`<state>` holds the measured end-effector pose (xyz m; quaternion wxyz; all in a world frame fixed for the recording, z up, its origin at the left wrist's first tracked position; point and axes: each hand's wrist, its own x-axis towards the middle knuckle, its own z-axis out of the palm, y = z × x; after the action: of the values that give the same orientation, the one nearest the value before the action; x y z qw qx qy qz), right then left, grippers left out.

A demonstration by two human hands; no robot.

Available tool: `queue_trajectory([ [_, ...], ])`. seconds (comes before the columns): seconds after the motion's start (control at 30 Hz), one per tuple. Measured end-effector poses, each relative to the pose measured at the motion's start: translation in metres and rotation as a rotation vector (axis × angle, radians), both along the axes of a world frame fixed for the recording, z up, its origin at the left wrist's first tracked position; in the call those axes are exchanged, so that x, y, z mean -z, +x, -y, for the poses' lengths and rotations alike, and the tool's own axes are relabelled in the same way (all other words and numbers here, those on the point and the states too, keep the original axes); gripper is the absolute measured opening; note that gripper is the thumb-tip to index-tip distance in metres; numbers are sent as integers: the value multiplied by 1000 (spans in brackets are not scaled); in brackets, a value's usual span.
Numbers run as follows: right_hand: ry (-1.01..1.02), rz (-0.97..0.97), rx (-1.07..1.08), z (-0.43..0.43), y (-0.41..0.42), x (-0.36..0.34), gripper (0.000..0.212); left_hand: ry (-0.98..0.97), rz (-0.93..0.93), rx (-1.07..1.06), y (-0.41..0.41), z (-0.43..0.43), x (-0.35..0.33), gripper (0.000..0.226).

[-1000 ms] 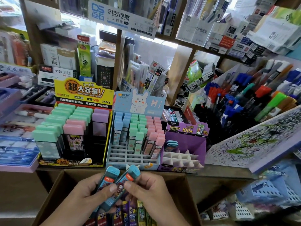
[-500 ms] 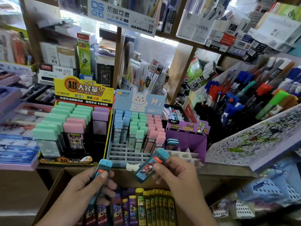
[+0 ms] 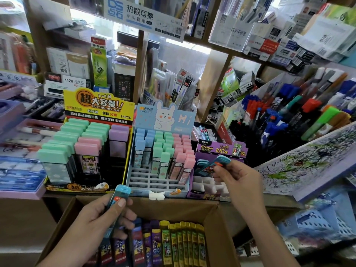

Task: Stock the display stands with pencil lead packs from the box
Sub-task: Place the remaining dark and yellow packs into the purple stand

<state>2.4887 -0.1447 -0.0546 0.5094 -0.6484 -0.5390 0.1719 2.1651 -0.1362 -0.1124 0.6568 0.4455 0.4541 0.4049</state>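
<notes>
Now: right hand point(image 3: 238, 182) fingers pinch teal-capped lead pack point(image 3: 213, 166), tilted, just above back slots of purple display stand point(image 3: 207, 146). Left hand point(image 3: 104, 214) fingers wrapped round second teal pack point(image 3: 120, 193), near upright over cardboard box point(image 3: 173, 209). Purple and yellow packs point(image 3: 173, 241) stand in rows inside box.

Stationery shop, shelves point(image 3: 213, 79) w/ boxed pens point(image 3: 269, 45), display stands point(image 3: 165, 116) of lead packs point(image 3: 181, 162), marker racks point(image 3: 289, 116), scribbled test pad point(image 3: 308, 160)

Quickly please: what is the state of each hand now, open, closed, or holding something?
Left hand: holding a blue-capped pack over the box.
Right hand: pinching a second pack at the purple stand.
</notes>
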Motion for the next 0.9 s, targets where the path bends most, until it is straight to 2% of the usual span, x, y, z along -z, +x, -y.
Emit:
queue_trajectory([
  [0.23,-38,50,-6,-18,-3,10,16,-1,26,5,-3,-2,3,31],
  [0.33,-98,178,8,-23,-4,14,10,-7,33,11,-3,-2,4,31],
  [0.53,-184,382,68,-30,-7,24,18,-6,33,16,-3,-1,5,29],
  [0.73,-182,350,87,-31,-8,27,22,-12,39,19,-4,-2,5,27],
  [0.9,-134,297,125,-21,-15,23,12,-8,45,27,-5,-2,6,32],
])
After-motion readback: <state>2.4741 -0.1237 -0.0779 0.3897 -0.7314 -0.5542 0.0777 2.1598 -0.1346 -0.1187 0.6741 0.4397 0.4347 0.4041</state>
